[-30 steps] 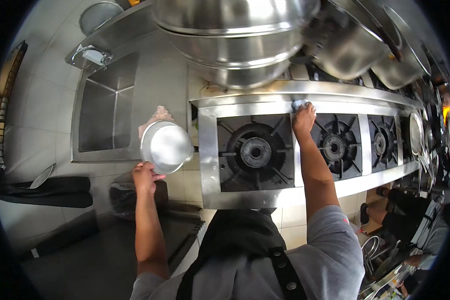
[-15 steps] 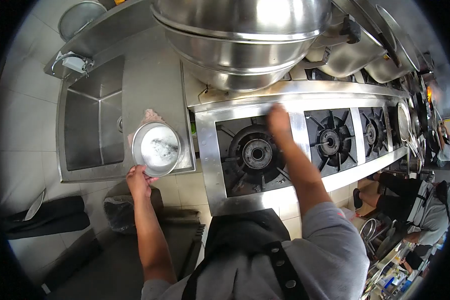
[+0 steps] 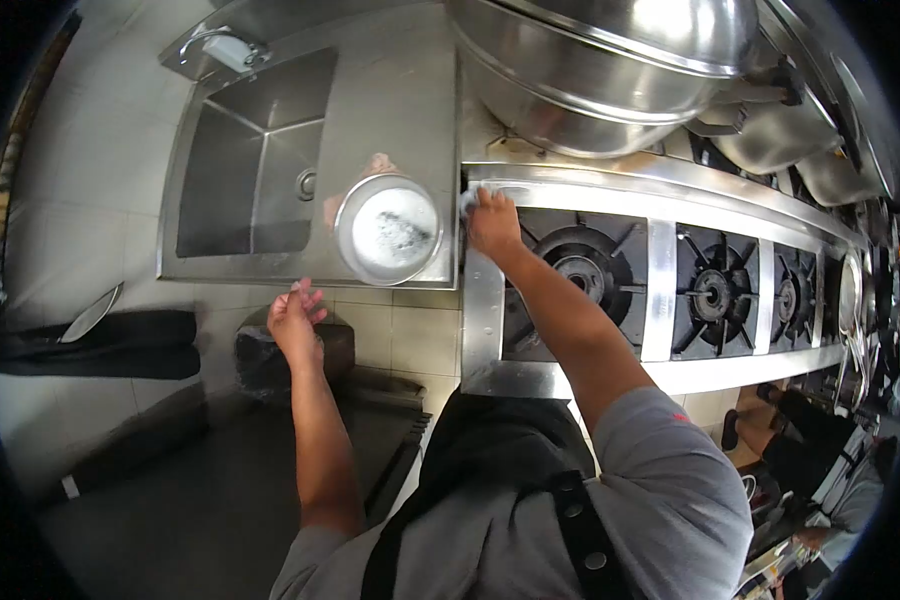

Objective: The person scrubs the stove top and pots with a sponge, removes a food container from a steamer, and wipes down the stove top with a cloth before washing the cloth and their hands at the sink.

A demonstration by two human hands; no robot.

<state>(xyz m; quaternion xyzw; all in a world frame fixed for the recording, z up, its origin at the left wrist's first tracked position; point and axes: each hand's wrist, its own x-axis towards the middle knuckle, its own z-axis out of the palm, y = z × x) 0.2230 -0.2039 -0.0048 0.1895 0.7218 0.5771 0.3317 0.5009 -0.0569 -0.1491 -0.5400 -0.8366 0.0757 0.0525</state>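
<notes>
Left hand [image 3: 295, 320], fingers spread, is now free of the bowl [image 3: 344, 232] at one-thirty; right hand [image 3: 494, 224] clutches a wad [image 3: 468, 204] at the stove's [image 3: 660, 290] ten o'clock.

Steel counter [image 3: 395, 100] with bowl [image 3: 388, 232], pinkish cloth [image 3: 380, 164]

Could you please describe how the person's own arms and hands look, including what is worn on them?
The left hand and right hand are bare, and the forearms are uncovered. The left sleeve and right sleeve are grey and short; the right one carries a small red mark.
</notes>
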